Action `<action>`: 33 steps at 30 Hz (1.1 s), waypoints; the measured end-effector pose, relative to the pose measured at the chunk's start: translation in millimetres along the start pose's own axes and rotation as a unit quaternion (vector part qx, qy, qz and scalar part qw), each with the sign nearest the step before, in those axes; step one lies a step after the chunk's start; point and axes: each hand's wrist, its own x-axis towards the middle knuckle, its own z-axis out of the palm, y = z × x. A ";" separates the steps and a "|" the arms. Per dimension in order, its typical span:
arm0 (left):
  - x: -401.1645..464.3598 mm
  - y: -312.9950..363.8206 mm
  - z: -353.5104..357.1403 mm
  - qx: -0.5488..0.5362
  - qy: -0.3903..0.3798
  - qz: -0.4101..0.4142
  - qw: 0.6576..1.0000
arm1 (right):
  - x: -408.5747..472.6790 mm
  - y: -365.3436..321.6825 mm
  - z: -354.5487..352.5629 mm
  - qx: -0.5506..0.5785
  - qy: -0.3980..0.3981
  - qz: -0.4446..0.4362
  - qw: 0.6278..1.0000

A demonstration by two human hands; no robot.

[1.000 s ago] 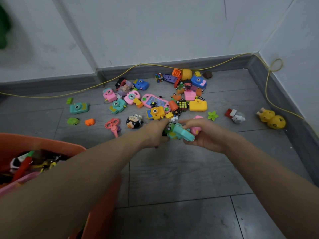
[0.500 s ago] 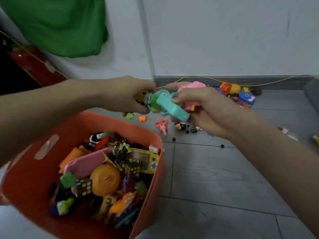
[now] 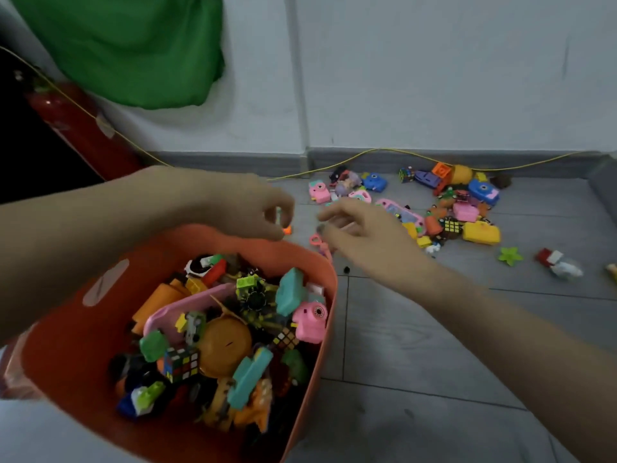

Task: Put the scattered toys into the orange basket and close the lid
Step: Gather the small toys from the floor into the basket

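Head view: the orange basket [image 3: 80,355] sits at seven o'clock, heaped with toys. The left hand [image 3: 243,208] and the right hand [image 3: 364,228] hover above its far rim, fingers loosely spread, holding nothing. Scattered toys [image 3: 450,208] lie at two o'clock on the floor [image 3: 434,345]. They look light, rigid and smooth; pinch each by its body.

A green cloth [image 3: 133,48] hangs against the white wall [image 3: 434,71] at the upper left. Below it a red cylinder [image 3: 80,128], perhaps a fire extinguisher, leans at the dark left edge. A thin yellow cable [image 3: 394,151] runs along the grey skirting board [image 3: 233,162] at the foot of the wall. The floor [image 3: 417,345] is grey wood-look tile with pale joints.
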 end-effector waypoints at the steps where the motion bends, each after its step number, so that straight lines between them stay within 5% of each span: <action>1: 11.1 8.2 -2.9 0.002 0.020 0.018 1.000 | 6.7 14.7 -8.4 0.013 0.051 0.026 0.998; 4: 56.8 40.0 6.5 -0.020 0.035 0.058 0.997 | 13.5 64.9 -34.9 -0.043 0.124 0.116 0.985; 9: 133.2 71.3 51.9 -0.029 -0.035 0.008 0.999 | -12.3 149.5 -58.1 -0.260 0.025 0.280 0.924; 12: 158.8 82.7 73.6 -0.018 -0.085 -0.046 0.995 | -23.6 180.9 -62.1 -0.291 0.001 0.352 0.890; 22: 204.9 65.6 73.7 -0.035 -0.193 -0.164 0.967 | -6.5 235.1 -58.3 -0.334 0.053 0.220 0.915; 25: 212.6 69.8 79.1 -0.048 -0.203 -0.166 0.964 | 1.6 242.6 -62.9 -0.269 0.110 0.210 0.934; 27: 216.9 73.8 80.6 -0.076 -0.211 -0.174 0.959 | 10.0 238.5 -67.5 -0.084 0.204 0.277 0.935; 30: 231.9 80.0 86.7 -0.091 -0.189 -0.176 0.962 | 28.1 233.1 -76.2 0.271 0.302 0.376 0.833; 31: 237.8 81.9 90.6 -0.091 -0.174 -0.170 0.966 | 33.6 233.7 -79.8 0.299 0.308 0.390 0.814; 33: 247.8 86.8 99.2 -0.083 -0.146 -0.157 0.973 | 41.4 239.2 -82.8 0.213 0.283 0.397 0.846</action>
